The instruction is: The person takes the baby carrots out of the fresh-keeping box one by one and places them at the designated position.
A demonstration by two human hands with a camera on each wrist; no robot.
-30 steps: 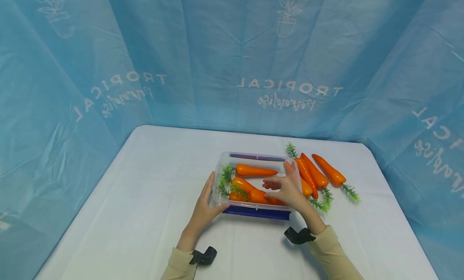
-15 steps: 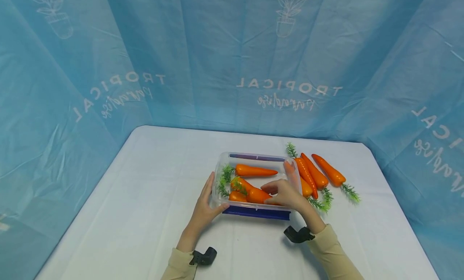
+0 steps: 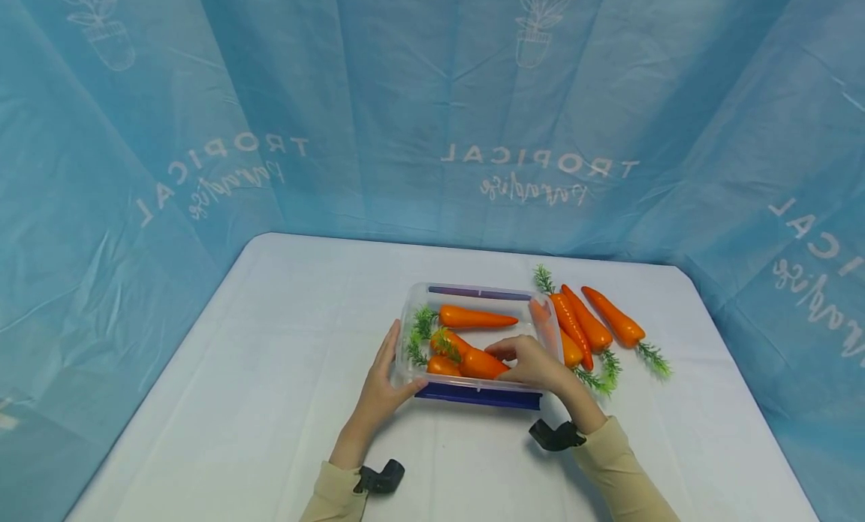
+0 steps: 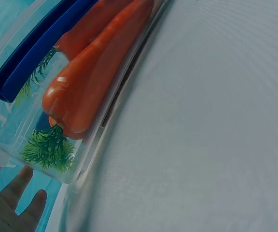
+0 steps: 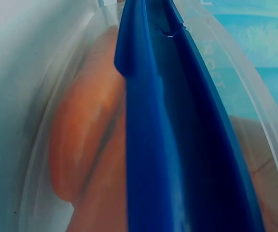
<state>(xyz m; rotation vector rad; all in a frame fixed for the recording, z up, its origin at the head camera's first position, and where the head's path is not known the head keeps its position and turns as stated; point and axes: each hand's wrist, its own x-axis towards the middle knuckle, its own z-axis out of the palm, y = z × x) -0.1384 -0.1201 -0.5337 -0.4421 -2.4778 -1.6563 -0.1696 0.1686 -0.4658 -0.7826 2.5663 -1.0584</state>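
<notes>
A clear plastic box (image 3: 466, 381) with blue latches (image 3: 480, 397) holds several orange toy carrots with green tops. My left hand (image 3: 380, 396) rests at its left end, fingers fairly straight along the wall and thumb by the front corner. Inside, my right hand (image 3: 534, 363) pinches the narrow end of a front carrot (image 3: 481, 364). Another carrot (image 3: 476, 318) lies along the back. In the left wrist view, carrots (image 4: 95, 72) show through the wall, with spread left fingers (image 4: 35, 208) at the end. A blue latch (image 5: 148, 121) covers much of the right wrist view, partly hiding carrots (image 5: 81, 130).
Several more carrots (image 3: 611, 319) lie on the white-covered table (image 3: 290, 372) just right of the box, some close against its wall. Behind the table hangs a blue printed curtain (image 3: 405, 109).
My right hand has lowered into the box, and its fingers have closed on the front carrot. That carrot's green top has shifted slightly. My left hand has stayed at the box's left end.
</notes>
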